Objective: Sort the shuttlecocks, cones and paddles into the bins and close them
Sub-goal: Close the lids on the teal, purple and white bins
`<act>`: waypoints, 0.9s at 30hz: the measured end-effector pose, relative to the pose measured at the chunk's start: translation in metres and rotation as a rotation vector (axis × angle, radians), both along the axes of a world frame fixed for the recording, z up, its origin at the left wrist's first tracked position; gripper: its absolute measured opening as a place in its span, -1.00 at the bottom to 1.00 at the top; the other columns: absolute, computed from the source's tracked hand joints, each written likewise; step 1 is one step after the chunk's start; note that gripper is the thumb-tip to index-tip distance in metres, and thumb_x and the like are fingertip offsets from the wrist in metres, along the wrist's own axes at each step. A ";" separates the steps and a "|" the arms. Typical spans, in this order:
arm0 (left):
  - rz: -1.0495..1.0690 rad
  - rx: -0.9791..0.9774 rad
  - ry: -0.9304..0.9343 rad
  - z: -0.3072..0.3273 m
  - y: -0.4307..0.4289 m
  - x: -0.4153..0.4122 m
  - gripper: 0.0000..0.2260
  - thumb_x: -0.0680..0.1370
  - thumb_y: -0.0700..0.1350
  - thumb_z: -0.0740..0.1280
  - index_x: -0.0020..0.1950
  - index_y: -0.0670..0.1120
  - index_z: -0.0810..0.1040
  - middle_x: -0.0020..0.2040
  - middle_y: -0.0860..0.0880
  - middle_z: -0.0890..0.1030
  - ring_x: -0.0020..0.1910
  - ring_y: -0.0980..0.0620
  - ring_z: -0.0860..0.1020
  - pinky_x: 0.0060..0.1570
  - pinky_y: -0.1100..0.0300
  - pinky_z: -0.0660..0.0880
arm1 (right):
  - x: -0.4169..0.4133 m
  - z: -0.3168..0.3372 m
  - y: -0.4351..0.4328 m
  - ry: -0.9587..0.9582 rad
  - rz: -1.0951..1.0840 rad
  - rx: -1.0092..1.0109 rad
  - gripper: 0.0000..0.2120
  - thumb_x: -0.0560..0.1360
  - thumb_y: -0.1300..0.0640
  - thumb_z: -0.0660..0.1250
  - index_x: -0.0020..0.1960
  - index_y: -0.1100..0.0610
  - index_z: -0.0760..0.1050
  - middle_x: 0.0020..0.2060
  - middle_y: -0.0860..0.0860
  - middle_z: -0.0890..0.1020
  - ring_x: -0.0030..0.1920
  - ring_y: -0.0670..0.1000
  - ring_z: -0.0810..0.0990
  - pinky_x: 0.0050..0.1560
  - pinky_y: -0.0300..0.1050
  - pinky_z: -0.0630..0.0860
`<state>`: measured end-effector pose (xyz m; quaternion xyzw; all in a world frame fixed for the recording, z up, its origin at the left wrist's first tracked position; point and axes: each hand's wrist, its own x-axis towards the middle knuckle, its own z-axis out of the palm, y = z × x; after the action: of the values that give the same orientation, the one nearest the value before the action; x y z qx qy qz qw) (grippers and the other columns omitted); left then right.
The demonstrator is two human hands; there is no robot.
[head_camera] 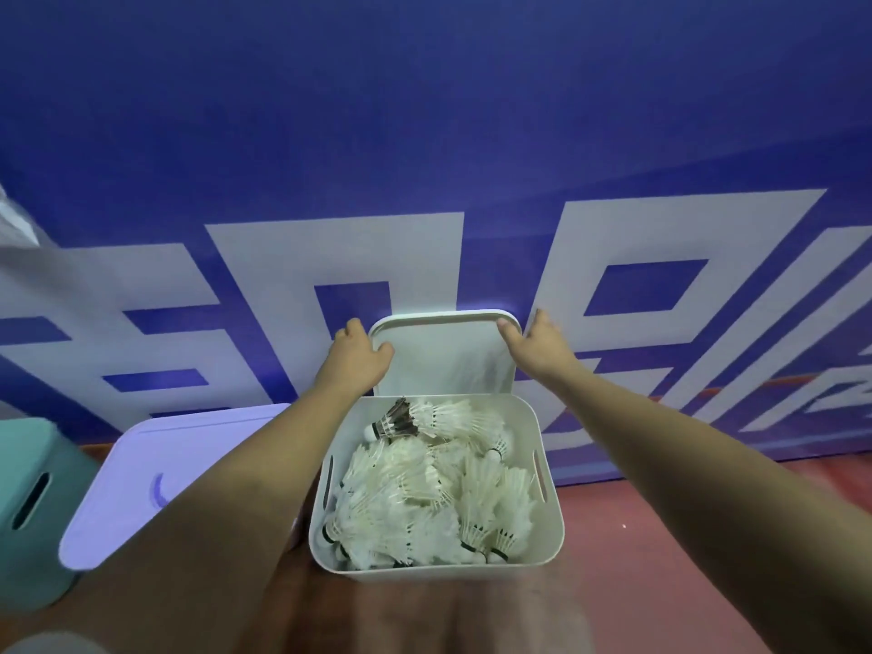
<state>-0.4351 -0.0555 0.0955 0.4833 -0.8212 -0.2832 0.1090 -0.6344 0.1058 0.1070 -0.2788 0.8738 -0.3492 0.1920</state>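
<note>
A white bin (549,535) stands on the floor in front of me, filled with several white shuttlecocks (424,493); one dark-feathered shuttlecock (395,418) lies at its far left corner. Behind the bin a white lid (441,354) stands upright against the blue wall. My left hand (356,358) grips the lid's left edge. My right hand (538,344) grips its upper right corner. Both arms reach forward on either side of the bin.
A lavender bin (141,483) with its lid on sits left of the white bin. A teal bin (33,507) with a slot handle stands at the far left. A blue wall banner (424,158) with white shapes rises behind; reddish floor (660,535) lies to the right.
</note>
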 end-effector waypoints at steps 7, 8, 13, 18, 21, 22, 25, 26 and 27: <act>-0.031 -0.019 -0.022 -0.025 -0.003 -0.005 -0.74 0.62 -0.11 0.14 0.23 -0.23 0.34 0.14 -0.25 0.53 0.05 -0.22 0.51 -0.06 0.03 0.42 | -0.002 -0.020 -0.011 -0.115 0.044 -0.013 -0.37 0.52 -0.30 0.21 0.30 0.20 0.35 0.21 0.12 0.51 0.23 0.14 0.49 0.19 0.00 0.43; -0.032 -0.040 -0.010 -0.026 -0.002 -0.004 -0.76 0.63 -0.12 0.14 0.22 -0.23 0.35 0.12 -0.25 0.54 0.04 -0.22 0.51 -0.07 0.03 0.42 | 0.000 -0.021 -0.012 -0.124 0.040 -0.019 -0.37 0.52 -0.30 0.20 0.30 0.21 0.35 0.20 0.12 0.51 0.21 0.13 0.49 0.14 -0.03 0.41; 0.001 -0.227 0.186 -0.016 0.002 0.009 -0.79 0.66 -0.13 0.13 0.23 -0.15 0.47 0.08 -0.13 0.58 0.01 -0.10 0.52 -0.09 0.13 0.38 | 0.006 -0.012 -0.014 -0.140 0.003 -0.146 -0.38 0.52 -0.33 0.19 0.28 0.18 0.36 0.15 0.06 0.52 0.14 0.06 0.50 0.06 -0.08 0.39; 0.001 -0.331 0.433 0.031 0.015 0.024 -0.87 0.65 -0.13 0.19 0.08 -0.08 0.52 -0.12 -0.05 0.59 -0.15 -0.04 0.51 -0.24 0.14 0.36 | 0.016 0.014 -0.008 -0.242 -0.023 -0.293 -0.31 0.50 -0.37 0.16 0.43 0.07 0.27 0.30 0.02 0.49 0.31 0.10 0.48 0.32 0.12 0.45; -0.073 -0.351 0.508 0.059 0.029 0.030 -0.90 0.63 -0.14 0.22 0.02 -0.07 0.53 -0.15 -0.01 0.60 -0.19 0.00 0.50 -0.25 0.30 0.35 | 0.025 0.034 -0.005 -0.486 -0.107 -0.384 -0.22 0.45 -0.42 0.18 0.50 0.01 0.16 0.31 0.04 0.47 0.27 0.09 0.48 0.34 0.11 0.43; -0.119 -0.368 0.511 0.067 0.035 0.032 -0.90 0.63 -0.14 0.23 0.01 -0.08 0.53 -0.13 0.01 0.59 -0.18 0.03 0.50 -0.23 0.36 0.34 | 0.030 0.042 -0.003 -0.599 -0.164 -0.428 -0.28 0.45 -0.40 0.22 0.42 0.05 0.26 0.13 0.05 0.53 0.11 0.05 0.54 0.27 0.04 0.48; -0.302 -0.450 0.483 0.081 0.059 0.038 -0.89 0.62 -0.12 0.25 0.02 -0.11 0.55 -0.08 0.02 0.60 -0.13 0.01 0.52 -0.15 0.29 0.39 | 0.044 0.061 0.003 -0.878 -0.240 -0.489 -0.50 0.44 -0.21 0.41 0.12 0.17 0.46 -0.16 0.09 0.46 -0.23 0.05 0.54 0.09 -0.01 0.62; -0.377 -0.477 0.473 0.083 0.067 0.041 -0.88 0.62 -0.10 0.25 0.02 -0.11 0.55 -0.08 0.02 0.60 -0.12 -0.01 0.53 -0.11 0.18 0.43 | 0.050 0.063 0.005 -0.935 -0.237 -0.507 -0.56 0.46 -0.09 0.44 0.11 0.22 0.46 -0.10 0.15 0.47 -0.19 0.11 0.58 0.01 0.04 0.65; -0.448 -0.493 0.457 0.084 0.075 0.045 -0.84 0.61 -0.06 0.24 0.02 -0.10 0.55 -0.08 0.02 0.60 -0.12 -0.01 0.53 -0.09 0.11 0.45 | 0.057 0.065 0.008 -0.969 -0.245 -0.539 -0.64 0.49 0.04 0.43 0.09 0.28 0.45 -0.04 0.20 0.47 -0.12 0.16 0.59 -0.09 0.06 0.67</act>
<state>-0.3899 0.0198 0.1791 0.1764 -0.9042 -0.1946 0.3368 -0.5771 0.1140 0.1722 -0.0223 0.5919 -0.6677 0.4509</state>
